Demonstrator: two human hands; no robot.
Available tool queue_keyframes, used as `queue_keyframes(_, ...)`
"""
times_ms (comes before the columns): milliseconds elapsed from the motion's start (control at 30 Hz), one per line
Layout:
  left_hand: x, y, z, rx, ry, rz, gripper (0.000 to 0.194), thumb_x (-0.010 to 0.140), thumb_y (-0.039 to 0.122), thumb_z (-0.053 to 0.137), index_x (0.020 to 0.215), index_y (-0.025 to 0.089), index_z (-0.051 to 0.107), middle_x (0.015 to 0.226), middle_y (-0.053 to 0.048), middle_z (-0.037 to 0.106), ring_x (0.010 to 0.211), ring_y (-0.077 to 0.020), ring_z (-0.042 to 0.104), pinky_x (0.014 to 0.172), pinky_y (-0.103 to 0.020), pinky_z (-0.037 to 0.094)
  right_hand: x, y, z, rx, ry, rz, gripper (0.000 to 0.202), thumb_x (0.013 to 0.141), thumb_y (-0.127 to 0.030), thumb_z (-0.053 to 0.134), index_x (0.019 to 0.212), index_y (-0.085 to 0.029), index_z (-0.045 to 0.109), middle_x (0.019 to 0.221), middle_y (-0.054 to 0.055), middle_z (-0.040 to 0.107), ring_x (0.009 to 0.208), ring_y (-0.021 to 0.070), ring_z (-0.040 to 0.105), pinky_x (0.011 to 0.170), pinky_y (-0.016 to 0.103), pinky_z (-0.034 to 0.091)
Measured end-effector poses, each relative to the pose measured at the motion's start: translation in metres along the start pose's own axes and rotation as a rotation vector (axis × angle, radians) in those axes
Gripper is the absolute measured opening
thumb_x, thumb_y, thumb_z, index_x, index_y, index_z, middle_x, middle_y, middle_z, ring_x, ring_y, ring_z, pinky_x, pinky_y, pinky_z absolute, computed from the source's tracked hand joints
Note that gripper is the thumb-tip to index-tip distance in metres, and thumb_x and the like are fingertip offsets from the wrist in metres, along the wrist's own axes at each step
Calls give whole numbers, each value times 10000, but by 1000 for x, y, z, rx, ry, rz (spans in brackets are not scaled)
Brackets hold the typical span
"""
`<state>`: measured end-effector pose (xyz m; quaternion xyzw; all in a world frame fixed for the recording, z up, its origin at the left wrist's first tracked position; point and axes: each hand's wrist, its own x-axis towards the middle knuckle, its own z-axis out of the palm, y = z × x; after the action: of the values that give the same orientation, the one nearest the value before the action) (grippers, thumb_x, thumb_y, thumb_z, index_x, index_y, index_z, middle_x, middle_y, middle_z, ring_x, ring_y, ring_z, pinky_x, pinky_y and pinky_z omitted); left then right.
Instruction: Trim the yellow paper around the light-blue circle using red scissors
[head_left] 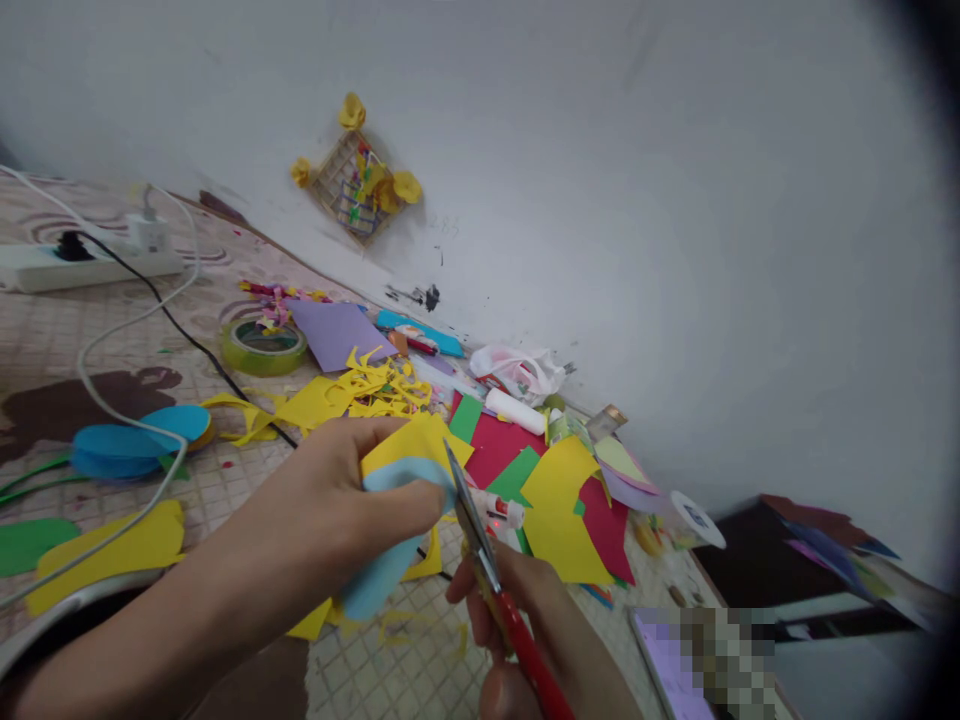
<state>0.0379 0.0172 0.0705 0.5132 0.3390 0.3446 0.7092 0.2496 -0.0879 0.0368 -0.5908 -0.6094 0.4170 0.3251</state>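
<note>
My left hand [352,500] pinches a piece of yellow paper [420,440] together with a light blue paper shape [386,580], thumb across the front. Red-handled scissors [480,545] are in my right hand [517,630], their blades pointing up and away. The blade tips are at the right edge of the yellow paper. How far apart the blades are is hard to make out. Beyond my hands lies a heap of yellow paper scraps [386,385]. A larger yellow sheet [562,520] with a curved cut-out rests to the right.
Blue paper ovals [112,452], a roll of tape [262,347] and a purple sheet [337,333] lie on the left and back of the table. A white cable [94,375] runs from a power strip [90,265]. Red paper [495,440] and a plastic bag [517,368] are near the wall.
</note>
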Motion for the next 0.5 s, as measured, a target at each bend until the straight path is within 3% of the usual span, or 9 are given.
queue_keyframes(300, -2, 2, 1, 20, 13, 6, 111, 600, 332, 686, 628, 228, 660, 549, 42, 621, 461, -157, 607, 418, -220, 493, 1, -4, 0, 26, 27, 59, 667, 781, -830, 721, 1114, -253, 753, 787, 27, 570, 609, 173, 518, 471, 263, 404)
queue_keyframes(500, -1, 0, 0, -57, -46, 8, 67, 625, 295, 691, 636, 229, 681, 549, 42, 665, 456, -140, 598, 438, -215, 514, -2, 1, -1, -44, 50, -42, 776, 763, -913, 641, 1177, -265, 746, 826, 57, 623, 666, 209, 525, 520, 309, 400)
